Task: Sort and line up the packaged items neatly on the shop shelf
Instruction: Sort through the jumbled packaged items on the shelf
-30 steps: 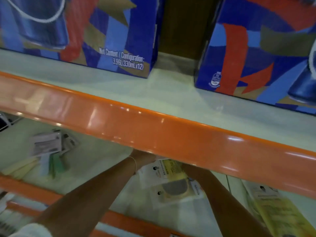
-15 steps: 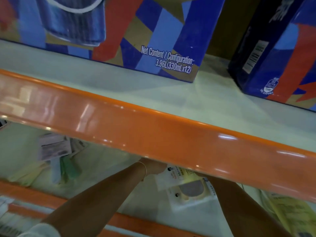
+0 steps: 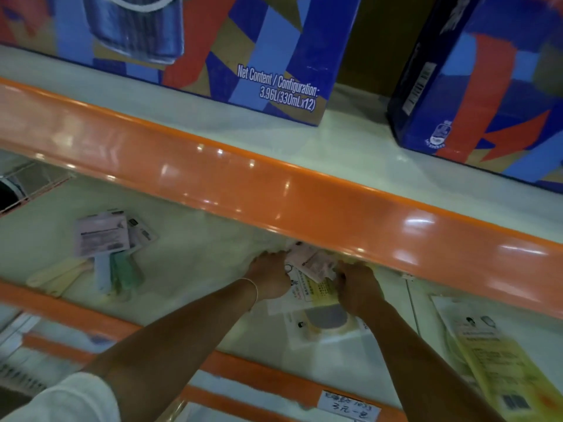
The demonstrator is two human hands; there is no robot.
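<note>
Pinkish packet (image 3: 310, 263) now sits between both hands at 6 o'clock on the lower shelf (image 3: 195, 263), atop the yellow-card packs (image 3: 316, 292); a second ago only those packs showed. Left hand (image 3: 269, 277) and right hand (image 3: 358, 286) pinch its ends. Judgement: sorting continues; comb packets (image 3: 102, 239) at 9 o'clock remain unaligned

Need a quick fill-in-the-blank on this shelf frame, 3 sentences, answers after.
1. Both hands, left hand and right hand, hold a small pink packet just under the ____ shelf edge.
2. The box on the upper shelf reads 330mL x ____.
3. The bracelet sits on the ____ wrist.

Answers: orange; 12; left
</note>
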